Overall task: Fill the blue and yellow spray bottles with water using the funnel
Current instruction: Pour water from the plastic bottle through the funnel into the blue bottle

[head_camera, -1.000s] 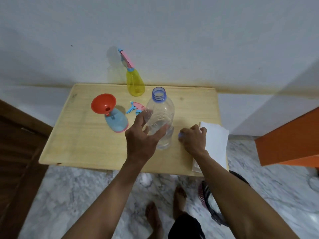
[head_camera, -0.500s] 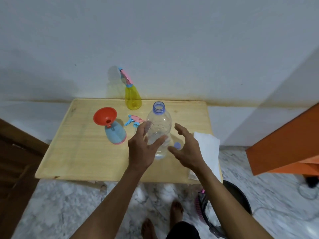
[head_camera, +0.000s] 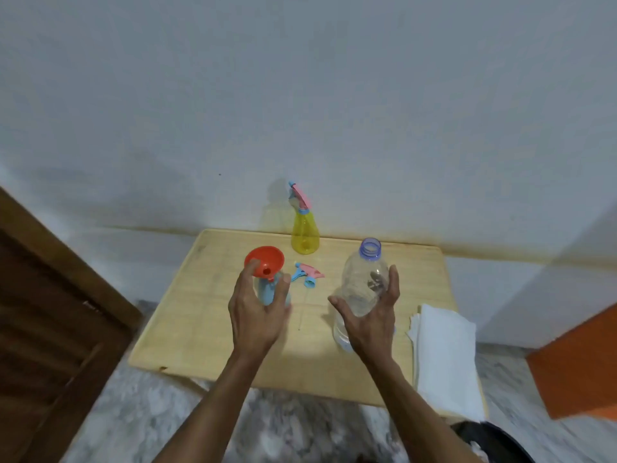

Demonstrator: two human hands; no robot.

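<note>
The blue spray bottle [head_camera: 267,290] stands uncapped on the wooden table [head_camera: 200,329] with the red funnel [head_camera: 265,262] in its neck. My left hand [head_camera: 257,312] reaches around it, thumb and fingers spread on either side; contact is unclear. Its pink and blue spray head [head_camera: 309,274] lies just to the right, tube pointing toward me. The clear water bottle [head_camera: 364,282] stands open, a little water at its bottom. My right hand [head_camera: 367,319] cups it with straight fingers, the thumb apart on the left. The yellow spray bottle [head_camera: 304,237], head on, stands by the wall.
A folded white cloth [head_camera: 444,359] lies on the table's right edge. A brown wooden door [head_camera: 50,329] is at the left, an orange object [head_camera: 574,362] at the right, and a black bin [head_camera: 494,442] on the marble floor below.
My left hand let go of the water bottle and moved left to the blue spray bottle. My right hand rose from the table and came around the water bottle.
</note>
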